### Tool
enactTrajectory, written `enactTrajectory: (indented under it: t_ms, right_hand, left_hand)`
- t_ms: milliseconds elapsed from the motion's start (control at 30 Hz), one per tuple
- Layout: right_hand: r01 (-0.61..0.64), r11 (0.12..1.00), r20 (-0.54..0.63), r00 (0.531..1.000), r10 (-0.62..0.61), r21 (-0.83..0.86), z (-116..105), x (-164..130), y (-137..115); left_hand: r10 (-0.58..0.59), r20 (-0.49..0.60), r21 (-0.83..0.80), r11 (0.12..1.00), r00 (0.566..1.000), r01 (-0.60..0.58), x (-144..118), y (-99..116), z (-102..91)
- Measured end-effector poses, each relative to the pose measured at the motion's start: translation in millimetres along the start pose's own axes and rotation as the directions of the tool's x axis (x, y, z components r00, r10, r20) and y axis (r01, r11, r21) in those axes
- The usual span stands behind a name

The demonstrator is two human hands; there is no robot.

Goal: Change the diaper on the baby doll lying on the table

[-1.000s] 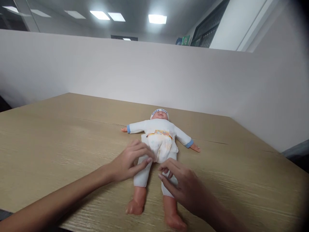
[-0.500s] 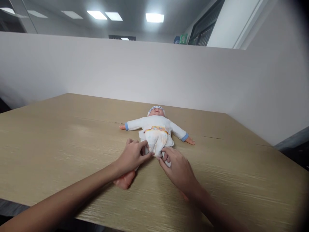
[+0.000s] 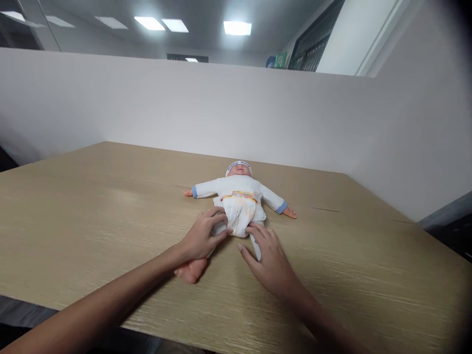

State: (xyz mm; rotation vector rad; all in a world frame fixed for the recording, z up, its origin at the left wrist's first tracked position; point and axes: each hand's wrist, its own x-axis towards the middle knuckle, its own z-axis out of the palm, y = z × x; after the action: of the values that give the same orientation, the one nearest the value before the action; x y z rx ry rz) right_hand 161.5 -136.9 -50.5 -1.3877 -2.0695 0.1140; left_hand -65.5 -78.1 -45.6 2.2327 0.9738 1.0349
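Observation:
A baby doll [image 3: 239, 183] in a white top with blue cuffs and a lettered white cap lies on its back, arms spread and head away from me. Around its hips is a white diaper [image 3: 240, 214] with an orange-patterned waistband. My left hand [image 3: 205, 235] has its thumb and fingers closed on the diaper's left leg edge, above the doll's left-side leg; a bare foot [image 3: 191, 271] pokes out below my wrist. My right hand [image 3: 271, 258] lies over the other leg, thumb spread away, fingertips touching the diaper's right edge. That leg is mostly hidden.
The doll rests on a wide wooden table [image 3: 121, 216] with thin seams across its top. Behind the table stands a white partition wall [image 3: 184, 108] with glass above it. The table's near edge runs below my forearms.
My right thumb has moved away from the diaper, and that hand's fingers have loosened and spread. My left hand has shifted slightly up along the diaper's leg edge.

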Motion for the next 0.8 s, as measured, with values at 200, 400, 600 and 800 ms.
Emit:
enactTrajectory:
  t_ms: [200,400,600,800]
  right_hand:
    - [-0.080,0.997,0.070,0.994,0.079,0.014,-2.3,5.0,-2.6]
    - [-0.232,0.958,-0.007,0.972,0.236,0.171,1.3,15.8,5.0]
    - [-0.294,0.905,-0.066,0.942,0.328,0.306,-7.4,18.4,9.4]
    - [-0.340,0.917,-0.018,0.936,0.351,0.210,-17.9,17.5,5.7]
  left_hand:
    - [0.026,0.046,-0.026,0.999,0.999,-0.024,4.0,-1.2,-2.5]
    - [-0.160,0.016,-0.184,0.970,0.987,0.160,4.5,-12.8,3.6]
    - [-0.280,-0.017,-0.455,0.857,0.960,0.242,7.0,-29.5,14.0]
    - [-0.321,-0.017,-0.448,0.849,0.947,0.280,4.8,-21.8,10.3]
